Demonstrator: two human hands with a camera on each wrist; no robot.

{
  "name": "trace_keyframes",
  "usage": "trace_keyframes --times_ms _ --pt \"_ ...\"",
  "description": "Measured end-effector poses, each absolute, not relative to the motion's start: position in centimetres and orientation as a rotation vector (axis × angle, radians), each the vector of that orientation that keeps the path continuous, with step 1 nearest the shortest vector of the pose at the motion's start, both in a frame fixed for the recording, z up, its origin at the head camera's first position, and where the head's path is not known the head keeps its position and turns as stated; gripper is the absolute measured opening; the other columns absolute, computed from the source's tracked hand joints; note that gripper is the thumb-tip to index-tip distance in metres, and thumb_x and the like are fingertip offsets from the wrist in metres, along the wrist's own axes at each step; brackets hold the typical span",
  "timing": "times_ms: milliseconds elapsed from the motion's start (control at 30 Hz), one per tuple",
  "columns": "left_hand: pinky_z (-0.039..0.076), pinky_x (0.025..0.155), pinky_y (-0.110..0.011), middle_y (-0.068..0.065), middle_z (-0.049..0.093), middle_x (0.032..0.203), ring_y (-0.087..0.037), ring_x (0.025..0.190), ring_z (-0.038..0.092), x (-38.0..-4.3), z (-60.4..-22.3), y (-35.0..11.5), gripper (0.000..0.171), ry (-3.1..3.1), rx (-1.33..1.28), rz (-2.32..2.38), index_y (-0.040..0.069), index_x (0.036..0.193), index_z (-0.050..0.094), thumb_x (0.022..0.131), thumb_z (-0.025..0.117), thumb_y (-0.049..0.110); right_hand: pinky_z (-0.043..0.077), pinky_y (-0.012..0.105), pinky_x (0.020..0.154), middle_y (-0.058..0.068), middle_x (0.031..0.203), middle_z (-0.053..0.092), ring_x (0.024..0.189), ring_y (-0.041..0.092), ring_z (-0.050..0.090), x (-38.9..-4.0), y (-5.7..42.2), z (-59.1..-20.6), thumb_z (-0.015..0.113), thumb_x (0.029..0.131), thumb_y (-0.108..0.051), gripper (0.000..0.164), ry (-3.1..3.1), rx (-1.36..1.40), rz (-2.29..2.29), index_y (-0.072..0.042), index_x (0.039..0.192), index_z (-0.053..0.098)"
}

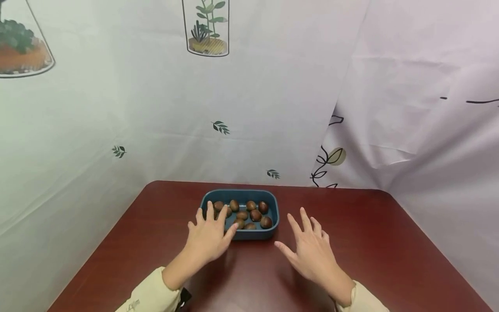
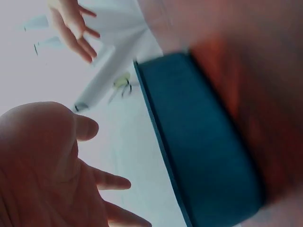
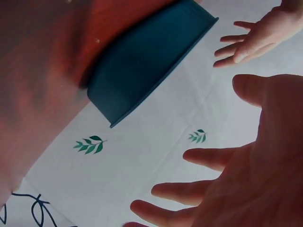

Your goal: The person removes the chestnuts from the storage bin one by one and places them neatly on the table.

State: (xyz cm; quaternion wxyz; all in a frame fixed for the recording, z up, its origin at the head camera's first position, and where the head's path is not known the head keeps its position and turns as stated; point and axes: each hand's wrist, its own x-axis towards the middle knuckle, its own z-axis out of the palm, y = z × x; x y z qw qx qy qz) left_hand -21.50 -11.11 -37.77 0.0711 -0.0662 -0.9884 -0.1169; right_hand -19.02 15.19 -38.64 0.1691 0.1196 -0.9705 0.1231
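A blue rectangular tray [image 1: 249, 235] with rounded corners stands on the table, holding several brown chestnuts [image 1: 255, 215] spread over its floor. My left hand [image 1: 208, 238] hovers by the tray's left front side, fingers spread, hiding some of the chestnuts in the head view. To the right of the tray, my right hand [image 1: 312, 251] is held in the air with its fingers apart and nothing in it. Both wrist views show the tray's outer wall [image 2: 199, 142] from low down, with each palm facing it and a space between.
The dark red table [image 1: 351, 225] has rounded far corners. Behind it and along both sides hang pale cloth sheets [image 1: 273, 95] printed with leaves and potted plants. Pale sleeves [image 1: 153, 292] cover the forearms.
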Motion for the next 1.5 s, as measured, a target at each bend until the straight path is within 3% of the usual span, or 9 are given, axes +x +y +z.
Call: trace_keyframes --times_ms 233,467,667,833,1000,1133,1200,1300,1500 --pt "0.031 0.097 -0.073 -0.035 0.022 0.155 -0.059 0.134 0.029 -26.2 -37.4 -13.7 0.066 -3.005 -0.113 -0.519 0.007 0.153 0.036 0.100 0.051 0.045 0.032 0.064 0.096 0.021 0.149 0.038 0.128 0.045 0.038 -21.4 13.6 -37.5 0.071 0.085 -0.053 0.073 -2.731 0.378 0.574 -0.009 0.140 0.054" --pt "0.030 0.097 -0.074 -0.037 0.020 0.154 -0.062 0.134 0.026 -29.4 -39.3 -15.9 0.067 -3.044 -0.051 -0.796 0.002 0.154 0.030 0.103 0.043 0.043 0.038 0.057 0.101 0.014 0.142 0.050 0.128 0.036 0.046 -25.1 11.3 -36.6 0.064 0.093 -0.048 0.059 -2.807 0.580 0.972 -0.009 0.137 0.057" --pt "0.025 0.104 -0.071 -0.032 0.019 0.157 -0.056 0.140 0.022 -30.0 -41.1 -16.7 0.067 -3.018 -0.086 -1.030 -0.003 0.153 0.027 0.106 0.034 0.044 0.050 0.046 0.084 0.011 0.119 0.064 0.101 0.027 0.063 -28.6 8.9 -37.2 0.058 0.097 -0.048 0.054 -2.966 0.709 1.325 -0.008 0.134 0.059" --pt "0.022 0.110 -0.065 -0.029 0.020 0.158 -0.048 0.144 0.021 -30.7 -41.7 -16.7 0.064 -2.933 -0.109 -1.173 -0.006 0.152 0.028 0.107 0.031 0.040 0.048 0.049 0.093 0.011 0.131 0.060 0.119 0.030 0.058 -30.5 7.5 -37.9 0.057 0.095 -0.054 0.058 -3.145 0.620 1.298 -0.010 0.132 0.062" --pt "0.024 0.110 -0.064 -0.028 0.021 0.158 -0.047 0.144 0.023 -31.1 -42.0 -16.9 0.063 -2.913 -0.076 -1.165 -0.006 0.151 0.030 0.108 0.029 0.040 0.047 0.049 0.095 0.009 0.130 0.060 0.120 0.030 0.057 -31.4 6.9 -38.6 0.059 0.094 -0.055 0.055 -3.244 0.558 1.299 -0.011 0.127 0.065" --pt "0.025 0.110 -0.063 -0.028 0.026 0.156 -0.047 0.142 0.027 -31.1 -42.0 -16.7 0.062 -2.892 -0.059 -1.124 -0.007 0.149 0.033 0.108 0.030 0.039 0.050 0.039 0.078 0.002 0.104 0.065 0.092 0.018 0.062 -31.7 6.8 -39.0 0.062 0.094 -0.046 0.042 -3.225 0.663 1.287 -0.010 0.112 0.071" --pt "0.026 0.109 -0.062 -0.028 0.028 0.155 -0.048 0.141 0.029 -31.1 -42.0 -16.7 0.062 -2.883 -0.051 -1.115 -0.007 0.148 0.035 0.107 0.031 0.040 0.047 0.033 0.066 -0.001 0.085 0.063 0.073 0.013 0.057 -31.8 6.6 -39.3 0.063 0.095 -0.042 0.038 -3.208 0.741 1.330 -0.006 0.101 0.074" --pt "0.028 0.107 -0.064 -0.026 0.030 0.154 -0.049 0.139 0.031 -31.1 -42.2 -16.6 0.061 -2.872 -0.035 -1.109 -0.005 0.147 0.038 0.107 0.031 0.040 0.039 0.029 0.057 -0.001 0.070 0.054 0.059 0.012 0.046 -32.0 6.3 -39.7 0.062 0.096 -0.035 0.035 -3.197 0.846 1.427 -0.002 0.091 0.072" --pt "0.030 0.105 -0.063 -0.026 0.031 0.153 -0.049 0.137 0.034 -31.0 -42.3 -16.4 0.061 -2.857 -0.016 -1.106 -0.004 0.146 0.040 0.107 0.032 0.041 0.044 0.031 0.069 -0.004 0.089 0.062 0.076 0.012 0.053 -32.0 5.6 -40.1 0.063 0.096 -0.029 0.020 -3.207 0.881 1.443 -0.012 0.100 0.073"
